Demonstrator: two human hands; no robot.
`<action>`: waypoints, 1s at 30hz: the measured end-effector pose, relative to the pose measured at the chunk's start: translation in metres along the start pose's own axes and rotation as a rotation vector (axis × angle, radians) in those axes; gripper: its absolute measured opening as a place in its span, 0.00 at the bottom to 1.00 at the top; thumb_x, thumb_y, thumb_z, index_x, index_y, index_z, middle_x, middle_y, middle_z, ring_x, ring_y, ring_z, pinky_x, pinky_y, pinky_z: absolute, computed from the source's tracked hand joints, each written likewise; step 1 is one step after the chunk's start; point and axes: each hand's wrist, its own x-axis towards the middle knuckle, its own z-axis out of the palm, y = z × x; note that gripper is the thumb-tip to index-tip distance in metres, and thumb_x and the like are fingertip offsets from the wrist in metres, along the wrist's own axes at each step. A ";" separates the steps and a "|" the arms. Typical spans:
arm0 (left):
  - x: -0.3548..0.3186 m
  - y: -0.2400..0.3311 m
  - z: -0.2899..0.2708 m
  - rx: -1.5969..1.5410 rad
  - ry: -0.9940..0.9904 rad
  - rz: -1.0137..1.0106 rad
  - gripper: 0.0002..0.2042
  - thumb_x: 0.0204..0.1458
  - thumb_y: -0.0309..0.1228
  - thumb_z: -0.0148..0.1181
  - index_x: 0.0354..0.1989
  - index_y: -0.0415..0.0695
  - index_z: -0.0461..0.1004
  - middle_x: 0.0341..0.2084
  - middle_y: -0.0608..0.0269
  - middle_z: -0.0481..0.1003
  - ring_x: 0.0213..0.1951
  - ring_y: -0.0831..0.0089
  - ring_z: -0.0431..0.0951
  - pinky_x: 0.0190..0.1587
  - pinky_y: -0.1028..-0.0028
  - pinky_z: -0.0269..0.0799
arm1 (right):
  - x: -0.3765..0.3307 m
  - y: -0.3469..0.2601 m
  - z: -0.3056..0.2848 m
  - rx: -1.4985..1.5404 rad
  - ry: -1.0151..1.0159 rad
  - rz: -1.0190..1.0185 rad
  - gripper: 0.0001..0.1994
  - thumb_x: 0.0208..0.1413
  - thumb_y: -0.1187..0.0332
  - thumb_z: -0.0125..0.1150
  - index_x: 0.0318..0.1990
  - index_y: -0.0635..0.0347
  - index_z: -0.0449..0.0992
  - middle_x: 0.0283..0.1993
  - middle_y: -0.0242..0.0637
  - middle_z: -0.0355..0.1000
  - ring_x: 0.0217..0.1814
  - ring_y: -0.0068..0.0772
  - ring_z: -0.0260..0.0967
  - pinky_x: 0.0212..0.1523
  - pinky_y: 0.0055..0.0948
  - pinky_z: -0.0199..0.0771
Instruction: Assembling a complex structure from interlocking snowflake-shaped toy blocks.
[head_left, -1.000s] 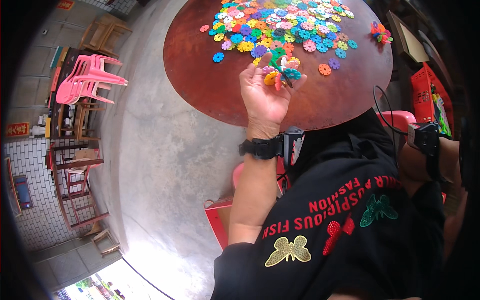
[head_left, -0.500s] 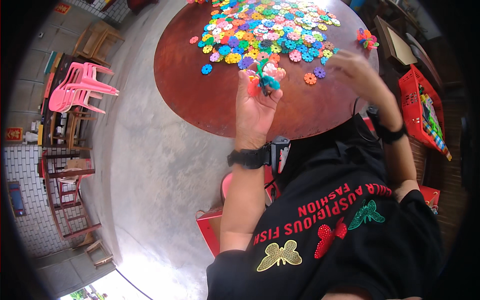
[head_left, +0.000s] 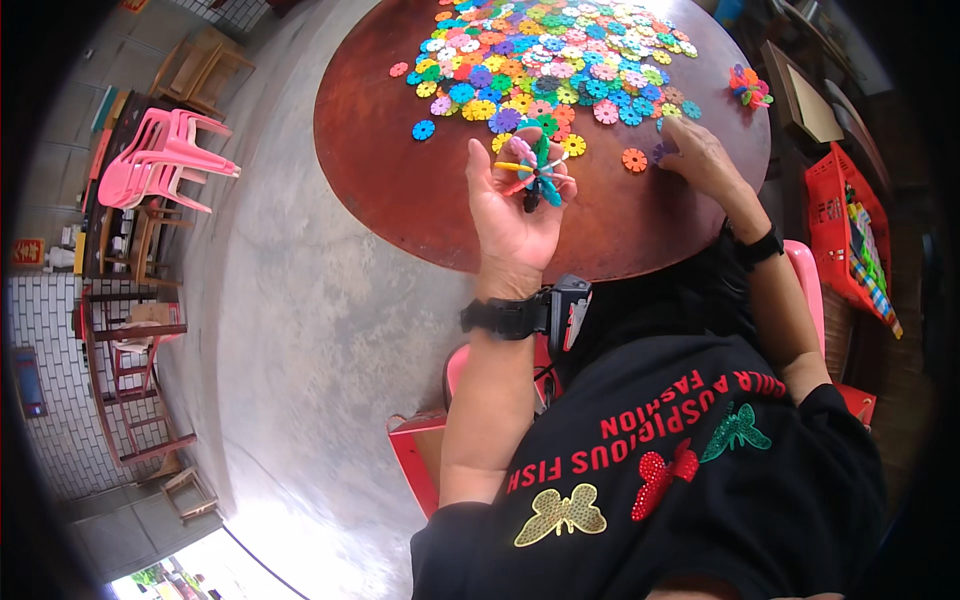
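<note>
My left hand [head_left: 515, 215] is palm up over the table's near edge. Its curled fingers hold a small cluster of interlocking flower discs [head_left: 540, 172] in green, teal, yellow, pink and white, with the thumb sticking out to the left. My right hand [head_left: 703, 160] is lowered to the tabletop at the right, its thumb and fingers around the edge of a purple flower disc [head_left: 660, 152], which they partly cover. Just left of it an orange flower disc [head_left: 634, 160] lies flat. Many more loose flower discs [head_left: 540, 75] in mixed colours spread across the far part of the table.
The round brown table [head_left: 390, 190] has a finished-looking disc ball [head_left: 750, 88] near its right edge. A red plastic basket [head_left: 830, 215] with colourful things stands at the right. Stacked pink chairs [head_left: 165, 160] are far left, and a red box [head_left: 412, 450] is beside my left arm.
My right hand has come down and nearer to me, onto the purple disc. My left hand has turned its cluster, showing yellow and white discs, and its thumb has moved away from it.
</note>
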 end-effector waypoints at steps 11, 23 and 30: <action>-0.005 -0.003 0.018 0.099 0.162 0.029 0.22 0.51 0.55 0.53 0.27 0.46 0.71 0.25 0.60 0.72 0.31 0.66 0.73 0.39 0.65 0.69 | -0.008 -0.126 -0.048 0.647 0.101 -0.291 0.07 0.46 0.75 0.60 0.34 0.63 0.73 0.26 0.41 0.70 0.31 0.41 0.71 0.31 0.31 0.69; -0.004 -0.009 0.015 0.032 -0.014 0.139 0.15 0.58 0.41 0.48 0.25 0.43 0.68 0.23 0.64 0.69 0.33 0.64 0.73 0.41 0.65 0.67 | -0.011 -0.136 -0.044 0.508 0.223 -0.278 0.06 0.44 0.76 0.61 0.32 0.62 0.73 0.26 0.37 0.69 0.29 0.36 0.69 0.29 0.29 0.67; -0.002 -0.013 0.011 0.054 -0.115 0.152 0.15 0.59 0.40 0.47 0.26 0.42 0.68 0.23 0.63 0.69 0.33 0.64 0.73 0.42 0.64 0.67 | -0.013 -0.137 -0.045 0.536 0.226 -0.264 0.06 0.44 0.76 0.62 0.32 0.62 0.73 0.27 0.37 0.69 0.28 0.35 0.68 0.29 0.29 0.67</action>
